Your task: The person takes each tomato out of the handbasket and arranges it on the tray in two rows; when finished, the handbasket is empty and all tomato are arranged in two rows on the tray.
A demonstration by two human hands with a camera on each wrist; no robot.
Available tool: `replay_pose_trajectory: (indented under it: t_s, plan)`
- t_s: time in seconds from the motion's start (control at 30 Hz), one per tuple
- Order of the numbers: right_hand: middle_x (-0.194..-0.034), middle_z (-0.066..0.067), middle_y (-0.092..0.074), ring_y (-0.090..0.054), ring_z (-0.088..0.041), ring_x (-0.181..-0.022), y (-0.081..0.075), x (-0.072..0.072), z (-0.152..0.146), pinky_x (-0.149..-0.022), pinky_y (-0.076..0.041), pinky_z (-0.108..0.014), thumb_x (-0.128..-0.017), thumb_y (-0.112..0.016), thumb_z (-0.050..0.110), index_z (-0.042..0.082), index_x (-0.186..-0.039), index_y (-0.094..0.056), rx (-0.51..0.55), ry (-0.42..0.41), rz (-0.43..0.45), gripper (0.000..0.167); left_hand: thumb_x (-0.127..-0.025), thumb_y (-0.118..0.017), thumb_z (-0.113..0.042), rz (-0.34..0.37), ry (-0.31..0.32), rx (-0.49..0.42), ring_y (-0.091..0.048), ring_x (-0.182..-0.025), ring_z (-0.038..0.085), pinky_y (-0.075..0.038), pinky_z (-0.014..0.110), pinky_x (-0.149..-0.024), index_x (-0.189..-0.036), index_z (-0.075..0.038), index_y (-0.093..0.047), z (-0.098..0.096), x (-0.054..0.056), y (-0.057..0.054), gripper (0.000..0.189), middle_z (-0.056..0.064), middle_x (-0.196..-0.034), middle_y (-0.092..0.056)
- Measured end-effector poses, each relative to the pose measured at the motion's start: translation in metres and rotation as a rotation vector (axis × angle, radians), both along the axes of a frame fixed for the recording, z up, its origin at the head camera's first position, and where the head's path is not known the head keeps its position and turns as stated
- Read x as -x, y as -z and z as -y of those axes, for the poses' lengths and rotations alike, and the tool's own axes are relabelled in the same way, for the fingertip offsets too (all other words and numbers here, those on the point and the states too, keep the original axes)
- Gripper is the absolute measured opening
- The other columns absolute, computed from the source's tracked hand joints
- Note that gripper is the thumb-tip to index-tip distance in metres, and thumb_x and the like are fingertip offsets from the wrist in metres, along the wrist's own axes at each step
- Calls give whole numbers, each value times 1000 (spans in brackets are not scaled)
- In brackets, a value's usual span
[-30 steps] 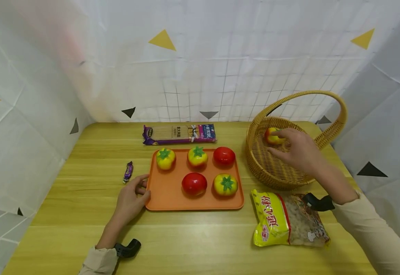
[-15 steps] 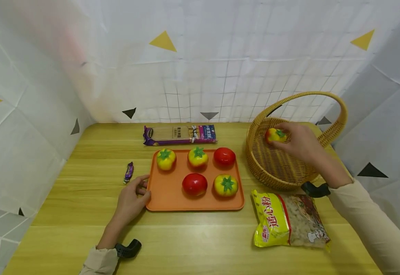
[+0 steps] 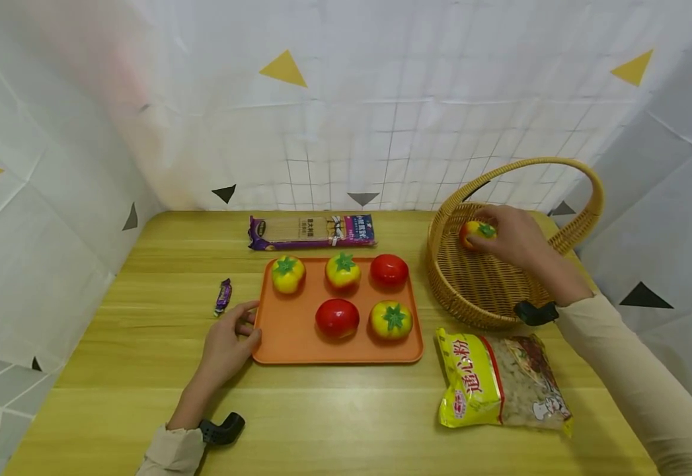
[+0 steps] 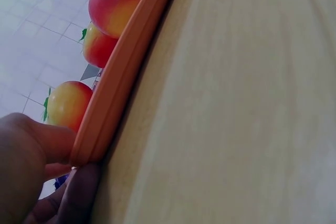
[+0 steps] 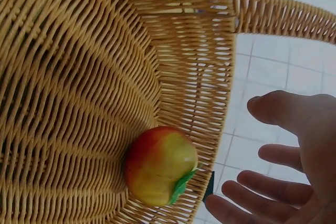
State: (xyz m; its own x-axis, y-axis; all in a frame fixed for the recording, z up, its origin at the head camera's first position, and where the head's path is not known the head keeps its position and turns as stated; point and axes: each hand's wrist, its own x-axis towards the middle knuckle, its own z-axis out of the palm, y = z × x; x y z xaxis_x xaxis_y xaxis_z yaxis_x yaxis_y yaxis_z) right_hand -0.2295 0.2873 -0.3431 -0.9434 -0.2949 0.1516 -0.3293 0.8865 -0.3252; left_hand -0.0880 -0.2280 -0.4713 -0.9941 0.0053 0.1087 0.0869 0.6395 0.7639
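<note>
In the head view, my left hand (image 3: 227,344) holds the left rim of an orange tray (image 3: 286,337); the left wrist view shows its fingers (image 4: 58,142) at the tray's corner. Red and yellow toy tomatoes, some with green star-shaped leaves, lie on the tray, such as a red tomato (image 3: 337,318) and a yellow tomato (image 3: 390,320). My right hand (image 3: 515,238) reaches into a wicker basket (image 3: 453,301), close over another toy tomato (image 3: 470,233). From the right wrist, that tomato (image 5: 160,166) rests against the basket wall, and the hand (image 5: 299,166) appears spread and apart from it.
Behind the tray lies a spaghetti pack (image 3: 310,232). A small purple-wrapped candy (image 3: 223,297) is left of the tray. The yellow pasta bag (image 3: 500,380) lies in front of the basket, whose tall handle (image 3: 536,162) arches beside my right arm.
My right hand has moved slightly away from me and its fingers have come nearer to the tomato in the basket. The left hand and tray stay as they were.
</note>
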Motion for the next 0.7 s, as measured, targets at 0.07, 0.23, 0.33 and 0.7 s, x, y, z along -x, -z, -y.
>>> replay_pose_trajectory:
  t_s: [0.07,0.23,0.33,0.7]
  plan:
    - [-126,-29,-59,-58,-46,-109,1,3,-1,-85,-46,-61,-91,-73,29,-5,-132,-58,-8,16,20,56,-86,-70,-6,4,-1,-3,-65,-84,16,-53,34,-73,-137,-10,-59,0,0,0,52,7,-106,-66]
    - [-129,-31,-55,-55,-47,-113,9,13,-6,-86,-44,-62,-91,-73,30,-5,-137,-53,-21,47,70,61,-86,-70,-5,9,-4,-10,-66,-84,16,-54,33,-72,-137,-10,-60,0,1,0,52,7,-107,-66]
    - [-131,-31,-54,-53,-48,-114,15,20,-8,-87,-44,-62,-90,-73,31,-6,-138,-50,-32,59,89,65,-86,-70,-5,-1,0,-11,-67,-84,17,-54,33,-72,-136,-8,-60,1,1,0,51,8,-106,-66]
    - [-134,-35,-48,-48,-52,-117,30,40,-15,-93,-39,-65,-89,-74,32,-10,-146,-37,-38,80,168,80,-86,-69,-4,-8,12,-12,-67,-83,17,-54,33,-72,-136,-7,-60,0,2,-2,51,8,-106,-66]
